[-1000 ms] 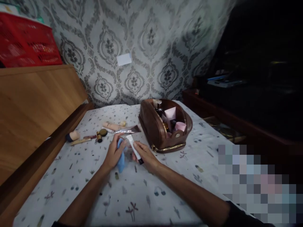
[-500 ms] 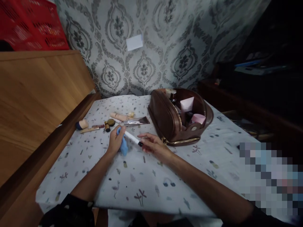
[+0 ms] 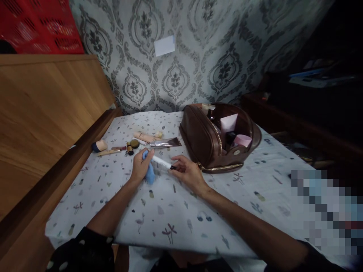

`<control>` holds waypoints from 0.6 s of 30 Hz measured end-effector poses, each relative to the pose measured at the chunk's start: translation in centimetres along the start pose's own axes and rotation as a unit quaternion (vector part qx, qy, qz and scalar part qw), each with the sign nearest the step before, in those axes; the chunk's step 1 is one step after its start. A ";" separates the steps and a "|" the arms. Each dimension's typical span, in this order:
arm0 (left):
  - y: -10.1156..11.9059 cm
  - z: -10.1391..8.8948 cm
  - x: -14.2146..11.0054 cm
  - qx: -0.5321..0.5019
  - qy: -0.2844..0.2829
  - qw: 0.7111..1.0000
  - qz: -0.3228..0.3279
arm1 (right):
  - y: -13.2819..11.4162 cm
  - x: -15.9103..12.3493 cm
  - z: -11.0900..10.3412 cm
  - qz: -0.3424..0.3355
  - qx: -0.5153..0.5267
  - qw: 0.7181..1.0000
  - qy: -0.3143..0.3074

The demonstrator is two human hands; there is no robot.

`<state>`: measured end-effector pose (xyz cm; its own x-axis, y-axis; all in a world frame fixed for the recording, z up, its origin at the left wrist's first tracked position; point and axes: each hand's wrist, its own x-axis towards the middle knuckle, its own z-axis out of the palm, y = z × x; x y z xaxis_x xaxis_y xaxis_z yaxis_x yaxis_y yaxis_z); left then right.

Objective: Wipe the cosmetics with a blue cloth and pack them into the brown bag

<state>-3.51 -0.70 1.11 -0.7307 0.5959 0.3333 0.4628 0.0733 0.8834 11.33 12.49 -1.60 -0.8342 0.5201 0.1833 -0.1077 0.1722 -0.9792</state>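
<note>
My left hand [image 3: 141, 167] is closed around a small blue cloth [image 3: 149, 174] and presses it against one end of a slim white tube [image 3: 161, 162]. My right hand [image 3: 187, 174] pinches the tube's black cap end. Both hands hover just above a patterned white tablecloth [image 3: 181, 211]. An open brown cosmetic bag [image 3: 219, 136] with pink items and bottles inside stands just right of my hands.
Several cosmetics lie behind my hands: a metallic brown tube [image 3: 165, 142], a peach tube [image 3: 145, 136], a small round compact [image 3: 134, 143], a makeup sponge [image 3: 99, 146]. A wooden panel [image 3: 42, 113] runs along the left, patterned wallpaper behind, a red crate [image 3: 36, 26] top left, dark furniture right.
The view shifted down and back. The white tube turned from steeply angled to nearly level, my right hand sliding to its black cap end while my left keeps the cloth on it.
</note>
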 end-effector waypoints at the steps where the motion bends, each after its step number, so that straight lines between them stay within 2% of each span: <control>1: 0.0 0.0 0.0 -0.001 -0.002 1.000 -0.001 | 0.1 -0.1 0.0 -0.011 -0.020 1.000 0.005; 5: -0.1 0.0 0.0 -0.011 -0.006 1.000 -0.009 | 0.0 -0.2 -0.1 -0.035 -0.051 0.998 0.004; 10: 0.1 0.1 -0.2 -0.032 -0.025 0.999 -0.008 | 0.0 -0.1 -0.3 -0.006 0.008 0.999 -0.050; 14: 0.2 0.1 -0.2 -0.046 -0.036 0.998 -0.010 | 0.0 -0.2 -0.2 0.007 0.030 0.997 -0.064; 16: 0.1 0.1 -0.1 -0.040 -0.024 0.999 0.001 | -0.1 -0.2 -0.2 0.012 0.045 0.997 -0.059; 18: 0.0 0.0 0.0 -0.016 0.023 0.999 0.016 | -0.2 -0.1 -0.2 0.018 0.064 0.997 -0.041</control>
<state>-3.53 -0.72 1.07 -0.7383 0.5599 0.3761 0.4709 0.0286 0.8817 11.58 12.57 -1.43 -0.8796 0.4526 0.1461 -0.1415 0.0442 -0.9889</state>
